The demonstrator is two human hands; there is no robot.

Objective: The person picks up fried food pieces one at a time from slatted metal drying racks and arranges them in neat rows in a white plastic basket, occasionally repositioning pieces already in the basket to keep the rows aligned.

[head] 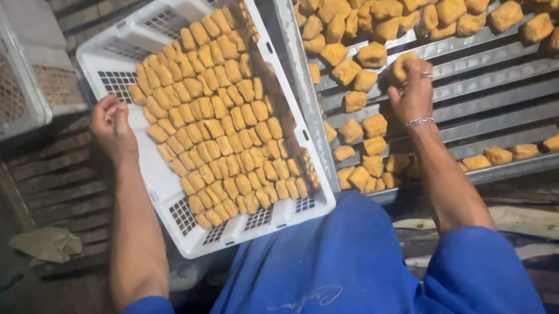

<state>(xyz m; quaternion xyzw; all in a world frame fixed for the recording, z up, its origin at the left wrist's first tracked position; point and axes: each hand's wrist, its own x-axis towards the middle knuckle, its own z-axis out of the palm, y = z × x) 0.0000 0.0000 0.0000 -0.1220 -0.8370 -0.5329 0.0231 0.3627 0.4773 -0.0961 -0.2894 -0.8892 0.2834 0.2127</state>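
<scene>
The right hand (414,89) is closed around one golden fried piece (400,64), lifted from loose pieces (362,129) scattered just below it on the slatted metal rack (500,87). The left hand (111,126) grips the white crate (167,20) rim, apparently steadying it on the lap, tilted toward the rack; packed rows (221,122) lie beside that hand.

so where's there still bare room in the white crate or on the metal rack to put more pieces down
In the white crate, bare floor remains along the upper left end and in a strip by the left hand; the rest is packed with rows of fried pieces. On the slatted metal rack, open slats lie right of the right hand; its top edge is crowded.
</scene>
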